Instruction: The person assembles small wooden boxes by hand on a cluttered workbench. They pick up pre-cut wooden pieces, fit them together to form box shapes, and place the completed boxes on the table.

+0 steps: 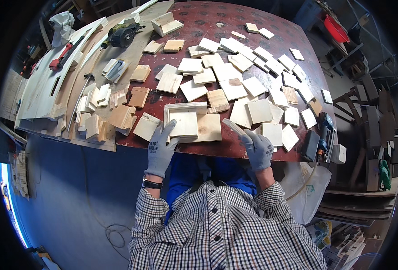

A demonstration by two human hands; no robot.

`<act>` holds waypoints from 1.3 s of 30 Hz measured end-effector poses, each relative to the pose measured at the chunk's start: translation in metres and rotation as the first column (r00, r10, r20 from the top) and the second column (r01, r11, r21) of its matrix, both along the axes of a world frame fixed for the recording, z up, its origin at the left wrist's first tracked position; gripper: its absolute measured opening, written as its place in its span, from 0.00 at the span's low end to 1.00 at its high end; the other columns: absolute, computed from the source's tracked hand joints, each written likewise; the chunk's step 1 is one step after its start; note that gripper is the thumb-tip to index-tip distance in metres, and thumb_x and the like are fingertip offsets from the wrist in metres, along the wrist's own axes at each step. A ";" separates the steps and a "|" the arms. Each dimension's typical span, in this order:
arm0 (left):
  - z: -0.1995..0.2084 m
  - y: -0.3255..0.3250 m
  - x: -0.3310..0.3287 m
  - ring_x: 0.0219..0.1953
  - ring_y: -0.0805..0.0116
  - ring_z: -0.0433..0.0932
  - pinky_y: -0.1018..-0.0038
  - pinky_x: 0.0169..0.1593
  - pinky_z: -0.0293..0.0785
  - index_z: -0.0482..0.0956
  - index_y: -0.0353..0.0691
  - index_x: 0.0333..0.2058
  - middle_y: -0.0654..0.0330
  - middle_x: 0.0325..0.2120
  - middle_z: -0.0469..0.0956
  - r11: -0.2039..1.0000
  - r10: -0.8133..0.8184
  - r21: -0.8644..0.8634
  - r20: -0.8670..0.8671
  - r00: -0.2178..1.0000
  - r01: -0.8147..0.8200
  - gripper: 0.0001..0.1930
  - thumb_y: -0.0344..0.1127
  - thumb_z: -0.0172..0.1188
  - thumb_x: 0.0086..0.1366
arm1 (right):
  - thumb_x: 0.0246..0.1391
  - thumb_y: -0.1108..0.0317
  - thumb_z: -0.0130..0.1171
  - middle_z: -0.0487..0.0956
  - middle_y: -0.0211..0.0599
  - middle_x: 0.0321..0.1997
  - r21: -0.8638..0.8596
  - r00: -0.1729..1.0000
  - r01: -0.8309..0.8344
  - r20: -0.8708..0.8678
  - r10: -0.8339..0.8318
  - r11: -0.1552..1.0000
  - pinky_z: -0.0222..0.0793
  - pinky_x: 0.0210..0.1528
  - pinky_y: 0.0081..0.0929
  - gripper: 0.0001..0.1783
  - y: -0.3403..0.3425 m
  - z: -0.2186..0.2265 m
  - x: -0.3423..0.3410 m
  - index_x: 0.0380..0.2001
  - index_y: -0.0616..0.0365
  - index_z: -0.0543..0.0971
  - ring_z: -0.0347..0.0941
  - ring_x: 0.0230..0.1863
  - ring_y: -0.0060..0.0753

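In front of me a pale wooden square (183, 123) sits inside an L-shaped wooden corner frame (186, 106) on a wider wooden board (209, 128). My left hand (159, 147), in a grey-white glove, grips the square at its left edge and lower corner, index finger and thumb parted around it. My right hand (258, 147), gloved alike, pinches a thin wooden piece (234, 127), tilted and apart from the frame. Its other fingers are curled. Several loose wooden squares (259, 110) lie just beyond the right hand.
The dark red table (203, 22) carries scattered wooden pieces. Left stand a circular saw (121, 35), a red-handled tool (60, 57), a hammer (87, 81) and stacked offcuts (91, 101). A cordless power tool (324, 135) lies at the right edge. A hose (115, 234) coils on the floor.
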State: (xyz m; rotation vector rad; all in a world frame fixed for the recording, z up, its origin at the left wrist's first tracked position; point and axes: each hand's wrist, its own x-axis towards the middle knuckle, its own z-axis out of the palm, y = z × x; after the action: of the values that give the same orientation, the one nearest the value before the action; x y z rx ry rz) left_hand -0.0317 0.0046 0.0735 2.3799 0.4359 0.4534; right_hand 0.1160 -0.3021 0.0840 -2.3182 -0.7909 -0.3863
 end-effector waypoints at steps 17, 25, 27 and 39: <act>0.049 -0.007 0.012 0.54 0.47 0.82 0.60 0.57 0.78 0.78 0.38 0.57 0.50 0.50 0.82 0.999 0.017 0.032 -0.168 0.986 -0.011 0.20 0.43 0.58 0.73 | 0.59 0.53 0.69 0.81 0.32 0.48 -0.114 0.986 0.007 0.164 0.012 0.993 0.69 0.53 0.41 0.19 0.020 -0.006 -0.017 0.50 0.47 0.83 0.77 0.47 0.38; 0.019 0.006 0.019 0.66 0.45 0.75 0.58 0.66 0.73 0.63 0.39 0.72 0.42 0.66 0.72 0.990 0.103 -0.087 -0.039 0.994 -0.106 0.31 0.45 0.56 0.77 | 0.63 0.33 0.54 0.79 0.58 0.55 -0.148 0.808 -0.160 -0.587 0.044 0.976 0.73 0.61 0.48 0.41 0.139 0.018 -0.005 0.60 0.63 0.77 0.79 0.56 0.57; 0.015 0.004 0.016 0.68 0.43 0.72 0.58 0.68 0.71 0.56 0.39 0.76 0.38 0.69 0.67 0.982 0.158 -0.092 -0.083 0.984 -0.166 0.37 0.45 0.59 0.75 | 0.64 0.34 0.53 0.79 0.58 0.56 -0.256 0.788 -0.237 -0.614 0.032 0.937 0.72 0.61 0.50 0.40 0.145 0.031 -0.006 0.57 0.63 0.78 0.79 0.57 0.59; 0.017 -0.002 0.006 0.60 0.37 0.77 0.54 0.59 0.79 0.71 0.53 0.70 0.38 0.63 0.70 0.998 -0.013 0.060 -0.096 0.995 0.019 0.31 0.48 0.65 0.70 | 0.57 0.42 0.65 0.80 0.58 0.53 -0.041 0.732 -0.099 -0.680 0.044 0.994 0.76 0.57 0.45 0.33 0.154 0.015 -0.012 0.46 0.67 0.83 0.81 0.52 0.56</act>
State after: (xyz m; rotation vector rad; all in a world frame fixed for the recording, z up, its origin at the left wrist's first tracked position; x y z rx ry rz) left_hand -0.0260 0.0027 0.0909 2.4700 0.4512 0.3515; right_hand 0.1037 -0.1480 0.0990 -2.2324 -0.5138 0.5317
